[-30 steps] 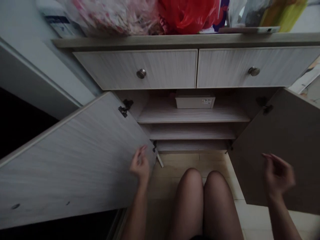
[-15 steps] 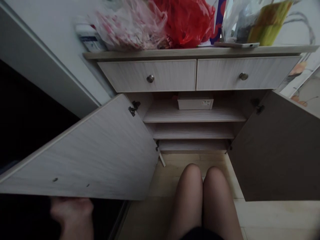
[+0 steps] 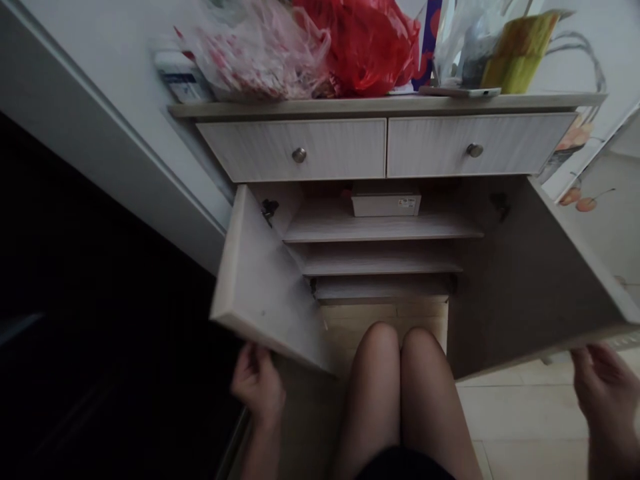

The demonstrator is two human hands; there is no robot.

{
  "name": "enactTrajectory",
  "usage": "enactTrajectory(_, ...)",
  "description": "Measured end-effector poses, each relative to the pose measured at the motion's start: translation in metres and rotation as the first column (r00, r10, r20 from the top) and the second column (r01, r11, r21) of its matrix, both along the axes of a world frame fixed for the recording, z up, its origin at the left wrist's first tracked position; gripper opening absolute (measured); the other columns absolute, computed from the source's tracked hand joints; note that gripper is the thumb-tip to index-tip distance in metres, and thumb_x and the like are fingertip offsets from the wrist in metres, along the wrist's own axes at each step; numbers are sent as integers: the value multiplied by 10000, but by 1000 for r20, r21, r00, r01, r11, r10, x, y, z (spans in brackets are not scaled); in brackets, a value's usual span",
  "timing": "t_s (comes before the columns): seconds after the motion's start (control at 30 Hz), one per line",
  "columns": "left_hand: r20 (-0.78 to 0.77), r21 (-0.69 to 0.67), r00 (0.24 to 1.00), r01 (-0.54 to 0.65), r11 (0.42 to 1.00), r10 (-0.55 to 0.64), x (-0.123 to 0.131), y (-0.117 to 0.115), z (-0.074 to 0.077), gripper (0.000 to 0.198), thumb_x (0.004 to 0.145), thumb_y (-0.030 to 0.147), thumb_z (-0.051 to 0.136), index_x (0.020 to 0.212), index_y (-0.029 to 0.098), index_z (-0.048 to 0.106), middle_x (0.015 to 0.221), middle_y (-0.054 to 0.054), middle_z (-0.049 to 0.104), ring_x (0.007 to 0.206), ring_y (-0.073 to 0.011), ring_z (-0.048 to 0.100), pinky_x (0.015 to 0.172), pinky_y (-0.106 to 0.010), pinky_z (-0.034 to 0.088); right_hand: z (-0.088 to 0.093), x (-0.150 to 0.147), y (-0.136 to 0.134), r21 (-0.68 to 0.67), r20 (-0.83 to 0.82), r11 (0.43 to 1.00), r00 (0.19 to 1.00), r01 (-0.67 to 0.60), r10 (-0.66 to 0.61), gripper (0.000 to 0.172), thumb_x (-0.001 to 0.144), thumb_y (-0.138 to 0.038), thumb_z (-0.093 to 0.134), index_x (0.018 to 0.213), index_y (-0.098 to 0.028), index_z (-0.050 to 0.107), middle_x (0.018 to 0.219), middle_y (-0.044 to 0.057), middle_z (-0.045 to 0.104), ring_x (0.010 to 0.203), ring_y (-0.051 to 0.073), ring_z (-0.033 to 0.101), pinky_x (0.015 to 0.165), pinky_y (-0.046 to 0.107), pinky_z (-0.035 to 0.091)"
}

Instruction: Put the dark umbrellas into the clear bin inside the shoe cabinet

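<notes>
Dark opening [image 3: 100, 300]: far left, beside the cabinet, nothing readable inside.
Left hand [image 3: 257, 387]: low in the view, just under the lower outer corner of the left door; fingers curled upward toward the door edge; real grip or only touch cannot be told.
Left door [image 3: 265, 287]: pale wood grain, swung out toward the camera, hinged at the cabinet's left wall.
Pink bag [image 3: 260, 53]: thin patterned plastic, on the left part of the cabinet top [image 3: 350, 107].
Left drawer [image 3: 295, 150]: closed, round metal knob near its middle.
Red bag [image 3: 360, 43]: crumpled plastic, touching the pink bag on its right side.
Shelves [image 3: 380, 230]: three boards inside the open cabinet, one under the other.
White box [image 3: 385, 202]: flat, at the back of the top shelf, small label on its front.
Knees [image 3: 400, 367]: bare, pressed together, in front of the cabinet, between the two doors.
Right drawer [image 3: 475, 147]: closed, same knob.
Yellow-green bag [image 3: 515, 53]: on the right part of the cabinet top, behind a flat thin object at the edge.
Right door [image 3: 525, 280]: swung out wide, inner face in shadow.
Right hand [image 3: 603, 387]: just below the outer lower edge of the right door; fingers loosely bent, half open, holding nothing.
Floor [image 3: 525, 427]: light tiles under knees and right hand.
</notes>
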State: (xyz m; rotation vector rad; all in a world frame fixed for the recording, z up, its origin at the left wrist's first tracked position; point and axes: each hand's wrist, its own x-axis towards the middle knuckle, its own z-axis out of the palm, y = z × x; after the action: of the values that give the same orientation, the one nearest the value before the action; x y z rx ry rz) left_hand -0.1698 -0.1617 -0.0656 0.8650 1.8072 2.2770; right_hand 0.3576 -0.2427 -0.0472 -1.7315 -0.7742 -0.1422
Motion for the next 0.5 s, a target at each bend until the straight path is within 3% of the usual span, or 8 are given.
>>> enactTrajectory(0.13,-272,-38,948,160,986,-164,38,25,-8,413,711,578,742,813,179,709,826,-53,702,800,-189,658,770,-326,529,1,-37,19,44,137,987,980,-154,147,492,721,-767,638,760,-279,678,800,121,723,768,313,694,769,482,529)
enactTrajectory(0.3,-403,-55,860,319,946,-313,91,68,5,415,833,583,645,827,175,720,812,-76,713,775,-186,667,747,-309,523,10,-88,46,64,226,942,924,-329,307,352,899,-535,596,896,-196,691,897,94,738,858,236,680,819,377,508)
enactTrajectory(0.5,-526,-142,751,384,912,-398,130,115,13,376,910,523,583,874,183,740,789,-78,707,767,-194,652,757,-320,465,20,-137,107,35,177,890,879,-455,443,398,895,-581,571,828,-201,669,835,76,722,813,226,665,757,343,486)
